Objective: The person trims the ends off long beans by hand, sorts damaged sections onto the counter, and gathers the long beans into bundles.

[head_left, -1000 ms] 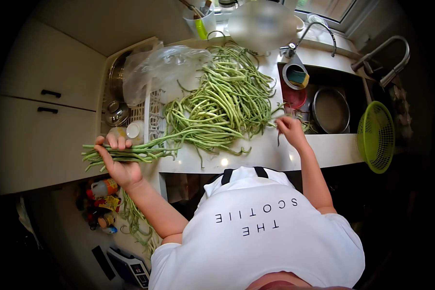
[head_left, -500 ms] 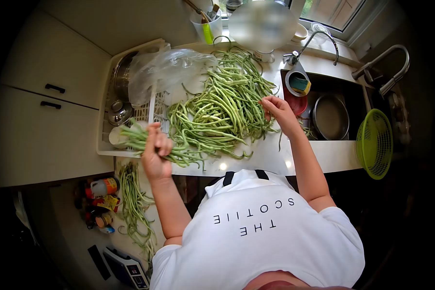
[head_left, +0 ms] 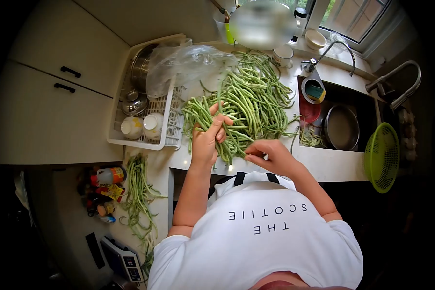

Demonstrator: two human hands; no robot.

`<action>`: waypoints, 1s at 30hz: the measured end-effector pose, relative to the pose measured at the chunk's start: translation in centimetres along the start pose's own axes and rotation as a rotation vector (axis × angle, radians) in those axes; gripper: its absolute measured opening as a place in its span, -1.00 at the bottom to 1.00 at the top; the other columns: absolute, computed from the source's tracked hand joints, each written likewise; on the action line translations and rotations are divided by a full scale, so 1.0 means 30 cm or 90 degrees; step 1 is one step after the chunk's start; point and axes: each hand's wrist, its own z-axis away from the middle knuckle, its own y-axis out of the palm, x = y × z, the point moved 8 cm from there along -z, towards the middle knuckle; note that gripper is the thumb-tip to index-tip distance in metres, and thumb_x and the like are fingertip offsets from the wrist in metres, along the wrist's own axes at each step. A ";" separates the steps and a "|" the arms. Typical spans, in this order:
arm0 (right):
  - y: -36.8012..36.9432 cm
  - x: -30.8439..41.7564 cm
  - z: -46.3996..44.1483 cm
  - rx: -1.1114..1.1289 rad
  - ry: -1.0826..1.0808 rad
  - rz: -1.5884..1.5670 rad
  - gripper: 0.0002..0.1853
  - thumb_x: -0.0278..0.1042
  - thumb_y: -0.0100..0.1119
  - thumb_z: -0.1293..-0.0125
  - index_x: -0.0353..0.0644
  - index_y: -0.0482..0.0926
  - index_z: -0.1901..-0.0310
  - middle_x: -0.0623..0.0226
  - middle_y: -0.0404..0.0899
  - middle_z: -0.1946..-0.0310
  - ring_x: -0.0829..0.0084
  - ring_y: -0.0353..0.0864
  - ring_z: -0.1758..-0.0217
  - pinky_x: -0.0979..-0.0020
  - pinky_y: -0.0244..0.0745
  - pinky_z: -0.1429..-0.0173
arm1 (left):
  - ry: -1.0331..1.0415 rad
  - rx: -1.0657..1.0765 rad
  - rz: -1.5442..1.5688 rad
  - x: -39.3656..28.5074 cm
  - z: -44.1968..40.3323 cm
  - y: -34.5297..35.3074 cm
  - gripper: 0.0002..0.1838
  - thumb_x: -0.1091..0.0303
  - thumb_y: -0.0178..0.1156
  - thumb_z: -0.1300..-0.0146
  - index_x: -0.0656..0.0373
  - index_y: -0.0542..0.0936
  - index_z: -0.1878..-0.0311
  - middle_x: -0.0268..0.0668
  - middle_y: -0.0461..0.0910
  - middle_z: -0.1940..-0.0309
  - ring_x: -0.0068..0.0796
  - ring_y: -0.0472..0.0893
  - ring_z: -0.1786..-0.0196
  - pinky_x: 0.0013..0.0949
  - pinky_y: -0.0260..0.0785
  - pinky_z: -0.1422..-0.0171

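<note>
A big pile of green long beans (head_left: pixel 263 92) spreads over the white counter. My left hand (head_left: pixel 209 140) is closed round a bunch of long beans (head_left: pixel 195 112), in front of the pile's left side. The bunch's lower ends stick out towards my right hand (head_left: pixel 273 155). That hand is pinched, thumb and forefinger together at a bean end by the near edge of the pile. The fingertips partly hide what they pinch.
A white dish rack (head_left: pixel 169 116) holds cups, a lid and a pot; a clear plastic bag (head_left: pixel 188 67) lies across it. At right are a sink with a metal pan (head_left: pixel 342 127) and a green colander (head_left: pixel 382 157). More long beans (head_left: pixel 139 193) lie left, near a scale (head_left: pixel 123 261).
My left hand has swung right with its bunch, from over the rack to the pile. My right hand has come down from the sink side to the bunch's ends. The view has shifted.
</note>
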 end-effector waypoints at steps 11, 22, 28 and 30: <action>0.050 -0.088 0.068 0.068 0.066 -0.029 -0.87 -0.42 0.32 -0.23 -0.29 0.62 0.26 0.27 0.67 0.44 0.39 0.63 0.42 0.44 0.47 0.30 | 0.065 0.010 -0.037 -0.065 0.016 -0.008 -0.63 0.37 0.10 -0.42 0.29 0.45 -0.24 -0.18 0.68 0.18 -0.74 0.42 0.48 -0.65 0.20 0.45; 0.119 -0.122 0.060 0.131 0.064 -0.018 -0.86 -0.39 0.26 -0.28 -0.28 0.60 0.23 0.21 0.69 0.39 0.30 0.67 0.36 0.38 0.50 0.25 | 0.076 0.030 -0.037 -0.062 0.028 0.024 -0.75 0.42 0.11 -0.40 0.29 0.55 -0.09 -0.15 0.69 0.26 -0.70 0.41 0.53 -0.62 0.23 0.45; 0.110 -0.129 0.060 0.130 0.052 0.029 -0.86 -0.38 0.29 -0.25 -0.26 0.61 0.25 0.22 0.67 0.43 0.28 0.65 0.38 0.36 0.49 0.26 | 0.073 0.036 -0.019 -0.063 0.028 0.013 -0.77 0.37 0.03 -0.45 0.28 0.54 -0.03 -0.17 0.63 0.32 -0.70 0.35 0.54 -0.62 0.19 0.45; 0.107 -0.126 0.059 0.145 0.057 0.035 -0.86 -0.38 0.29 -0.25 -0.25 0.61 0.24 0.22 0.66 0.42 0.28 0.65 0.36 0.37 0.49 0.23 | 0.075 0.050 -0.018 -0.060 0.026 0.011 -0.77 0.35 0.02 -0.46 0.28 0.54 -0.02 -0.20 0.61 0.35 -0.71 0.34 0.54 -0.62 0.17 0.46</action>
